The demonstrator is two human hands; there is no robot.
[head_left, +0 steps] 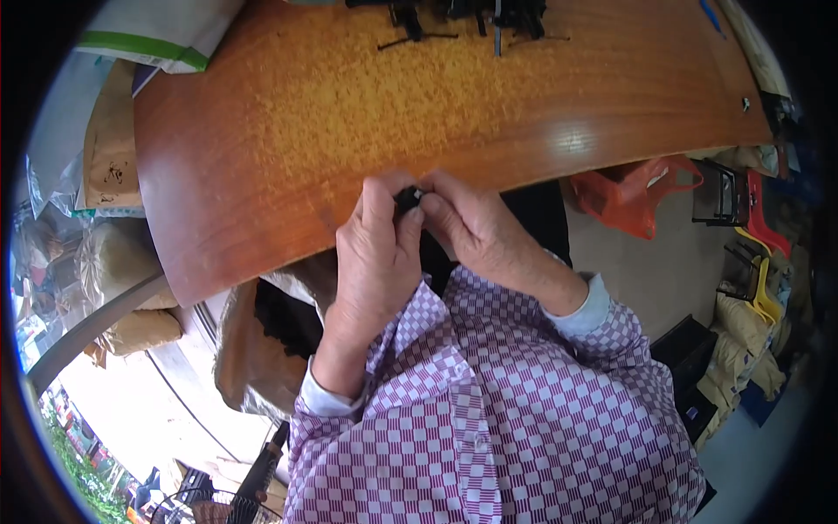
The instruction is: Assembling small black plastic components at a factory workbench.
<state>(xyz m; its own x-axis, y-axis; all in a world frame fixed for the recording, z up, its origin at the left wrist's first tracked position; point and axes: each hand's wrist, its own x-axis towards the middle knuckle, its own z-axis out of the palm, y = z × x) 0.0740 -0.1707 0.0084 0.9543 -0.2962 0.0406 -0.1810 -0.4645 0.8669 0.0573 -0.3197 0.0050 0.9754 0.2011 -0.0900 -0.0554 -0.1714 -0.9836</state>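
- Both my hands met at the near edge of the table, fingertips pinched together on a small black part point(408, 199); that was all the grip held.
- My left hand point(377, 253) clamped the part from its left side, thumb and forefinger on top, knuckles turned toward me.
- My right hand point(476, 229) closed on it from the right, fingertips touching the left hand's, so neither hand was nearer than the other; the part sat squarely between them.
- The part was mostly hidden by the fingers, with only a dark sliver showing; I couldn't tell its long axis.
- It hovered just over the wooden table point(332, 113), right at the near edge, with my lap directly under the hands.
- Ahead, the tabletop ran bare between the hands and a pile of black pieces point(476, 17) at the far edge, well apart from the grip.
- To my left, the table's corner dropped off toward tan sacks point(118, 262) and a brown paper bag point(109, 144).
- To my right, past the edge, lay open floor, an orange plastic bag point(637, 196) and stacked chairs point(751, 227).
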